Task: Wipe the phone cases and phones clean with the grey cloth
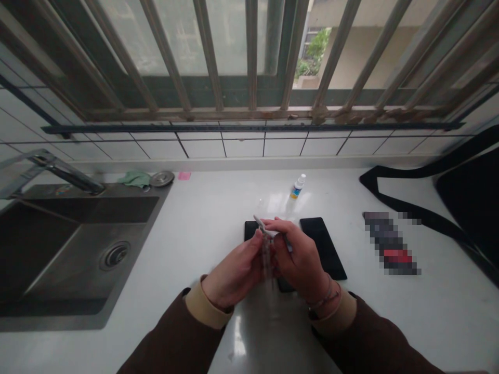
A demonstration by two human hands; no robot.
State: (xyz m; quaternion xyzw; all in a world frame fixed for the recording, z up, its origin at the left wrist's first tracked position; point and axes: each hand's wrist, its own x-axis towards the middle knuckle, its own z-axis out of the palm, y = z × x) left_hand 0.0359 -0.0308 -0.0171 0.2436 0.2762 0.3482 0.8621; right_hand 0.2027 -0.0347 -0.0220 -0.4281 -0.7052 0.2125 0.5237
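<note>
Two hands, one slim white-tipped tool, two black phones, one small dropper bottle, one sink, one faucet, one green cloth, one pink note.

Two flat glass phones lie on the counter under my right hand; behind them stands a small plastic bottle, left of them a steel sink, right of them a blurred object.
</note>
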